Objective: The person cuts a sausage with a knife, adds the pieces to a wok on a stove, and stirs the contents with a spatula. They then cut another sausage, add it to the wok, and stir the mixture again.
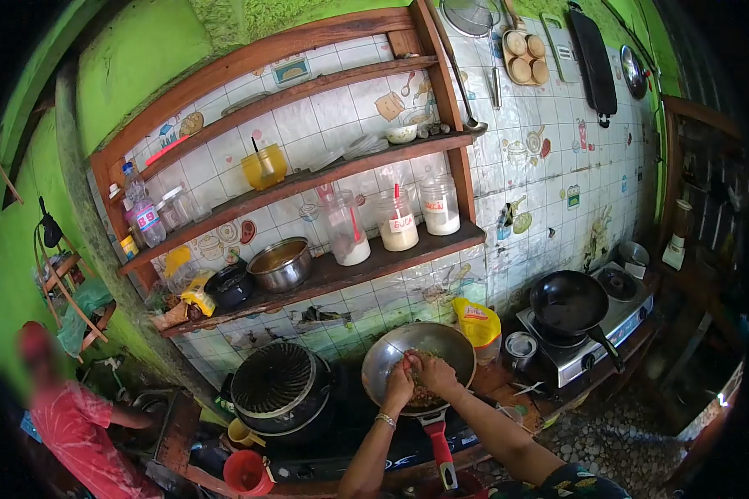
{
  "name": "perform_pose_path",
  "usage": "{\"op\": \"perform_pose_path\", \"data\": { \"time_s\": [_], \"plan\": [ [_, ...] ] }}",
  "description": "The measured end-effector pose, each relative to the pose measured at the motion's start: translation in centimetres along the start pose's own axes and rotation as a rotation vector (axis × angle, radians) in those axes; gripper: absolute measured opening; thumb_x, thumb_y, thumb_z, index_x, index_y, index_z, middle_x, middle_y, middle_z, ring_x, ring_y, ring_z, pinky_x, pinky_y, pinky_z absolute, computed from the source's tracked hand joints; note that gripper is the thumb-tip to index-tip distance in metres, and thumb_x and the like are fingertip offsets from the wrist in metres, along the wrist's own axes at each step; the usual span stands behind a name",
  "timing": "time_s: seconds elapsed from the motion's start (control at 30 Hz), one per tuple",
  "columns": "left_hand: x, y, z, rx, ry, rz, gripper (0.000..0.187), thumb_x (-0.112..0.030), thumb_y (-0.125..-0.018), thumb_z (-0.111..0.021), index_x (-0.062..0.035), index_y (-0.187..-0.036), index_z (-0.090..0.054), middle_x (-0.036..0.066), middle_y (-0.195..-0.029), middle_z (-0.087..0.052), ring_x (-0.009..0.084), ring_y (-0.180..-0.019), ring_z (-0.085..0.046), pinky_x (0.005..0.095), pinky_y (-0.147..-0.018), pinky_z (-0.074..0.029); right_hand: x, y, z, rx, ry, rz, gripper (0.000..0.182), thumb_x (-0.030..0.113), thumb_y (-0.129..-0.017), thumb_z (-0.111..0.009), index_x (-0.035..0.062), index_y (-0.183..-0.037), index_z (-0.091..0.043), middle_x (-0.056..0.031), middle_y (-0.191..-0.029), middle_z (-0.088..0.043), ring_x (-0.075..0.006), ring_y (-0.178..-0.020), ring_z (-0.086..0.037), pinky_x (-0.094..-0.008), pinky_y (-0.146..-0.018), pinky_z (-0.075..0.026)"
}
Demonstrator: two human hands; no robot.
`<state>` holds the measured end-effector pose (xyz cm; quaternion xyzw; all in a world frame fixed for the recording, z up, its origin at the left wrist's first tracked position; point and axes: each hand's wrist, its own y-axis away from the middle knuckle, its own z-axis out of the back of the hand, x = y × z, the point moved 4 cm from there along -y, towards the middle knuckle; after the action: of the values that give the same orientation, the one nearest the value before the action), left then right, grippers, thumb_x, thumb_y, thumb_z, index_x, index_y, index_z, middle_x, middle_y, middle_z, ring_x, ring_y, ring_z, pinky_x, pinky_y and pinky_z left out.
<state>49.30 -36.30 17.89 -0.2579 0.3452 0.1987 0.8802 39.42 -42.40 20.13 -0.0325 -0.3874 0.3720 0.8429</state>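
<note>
Both my hands are over a steel wok [386, 358] with a red handle [442, 453] that sits on a dark stove in front of me. My left hand [399, 384] wears a bracelet and pinches something small above the chopped food in the wok. My right hand [432, 372] meets it fingertip to fingertip, gripping the same bit. What the bit is I cannot make out. Chopped greenish-brown food [423, 394] lies in the wok under my hands.
A black round pot with a ribbed lid [276, 384] stands left of the wok, a red cup [245, 471] below it. A black wok [567, 303] sits on a two-burner stove [587, 348] at right. Wooden shelves [333, 274] with jars hang above. A person in red [79, 432] crouches at far left.
</note>
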Motion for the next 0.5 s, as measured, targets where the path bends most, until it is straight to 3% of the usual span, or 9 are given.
{"op": "perform_pose_path", "data": {
  "time_s": [0.13,0.2,0.27,0.3,0.37,0.5],
  "plan": [
    [-0.6,0.4,-0.2,0.022,0.011,-0.012,0.026,-0.014,-0.083,-0.044,-0.0016,-0.106,-0.049,0.024,-0.091,-0.057,0.0403,-0.088,-0.054,0.0444,-0.074,-0.042,-2.1,-1.4,-1.7,-0.032,0.109,0.034,0.033,0.038,-0.088,-0.039,0.0175,-0.105,-0.058,-0.021,-0.083,-0.059,-0.0376,-0.071,-0.059,-0.0454,-0.059,-0.047],
    [-1.8,1.2,-0.5,-0.038,-0.053,-0.149,0.026,-0.013,-0.082,-0.045,-0.0017,-0.105,-0.05,0.024,-0.091,-0.057,0.0404,-0.088,-0.053,0.0448,-0.075,-0.042,-1.8,-1.8,-1.3,-0.006,0.125,0.06,0.033,0.037,-0.088,-0.038,0.0163,-0.105,-0.058,-0.0214,-0.084,-0.059,-0.0381,-0.074,-0.059,-0.0452,-0.062,-0.047],
    [-1.2,0.6,-0.1,-0.024,-0.048,-0.112,0.031,-0.012,-0.082,-0.045,-0.0026,-0.111,-0.046,0.025,-0.092,-0.056,0.0401,-0.088,-0.054,0.0452,-0.074,-0.043,-2.1,-2.1,-0.5,0.042,-0.228,-0.035,0.034,0.035,-0.089,-0.038,0.0132,-0.107,-0.056,-0.022,-0.088,-0.059,-0.0391,-0.083,-0.056,-0.044,-0.071,-0.046],
    [-0.9,0.4,-0.1,-0.001,-0.035,-0.076,0.037,-0.011,-0.081,-0.045,-0.0034,-0.117,-0.043,0.026,-0.093,-0.056,0.0398,-0.087,-0.054,0.0455,-0.074,-0.043,-2.0,-1.8,-0.5,0.04,-0.224,-0.035,0.034,0.035,-0.089,-0.038,0.0132,-0.107,-0.056,-0.022,-0.088,-0.059,-0.0391,-0.083,-0.056,-0.044,-0.071,-0.046],
    [-0.7,0.1,0.6,-0.028,-0.045,-0.037,0.035,-0.013,-0.082,-0.045,-0.0038,-0.116,-0.045,0.024,-0.091,-0.057,0.0393,-0.086,-0.055,0.0457,-0.073,-0.043,-1.6,-0.9,-0.7,-0.024,-0.37,0.065,0.036,0.035,-0.089,-0.038,0.0095,-0.108,-0.055,-0.0228,-0.092,-0.058,-0.0394,-0.091,-0.053,-0.0431,-0.077,-0.043],
    [-1.4,0.3,1.5,0.033,-0.05,-0.028,0.03,-0.012,-0.082,-0.047,-0.0037,-0.111,-0.049,0.022,-0.091,-0.058,0.0375,-0.087,-0.055,0.0431,-0.073,-0.044,-1.3,-0.5,-0.4,-0.007,-0.365,0.083,0.037,0.035,-0.089,-0.038,0.0089,-0.109,-0.054,-0.022,-0.094,-0.058,-0.0388,-0.091,-0.054,-0.0433,-0.077,-0.043]
  ]
}}
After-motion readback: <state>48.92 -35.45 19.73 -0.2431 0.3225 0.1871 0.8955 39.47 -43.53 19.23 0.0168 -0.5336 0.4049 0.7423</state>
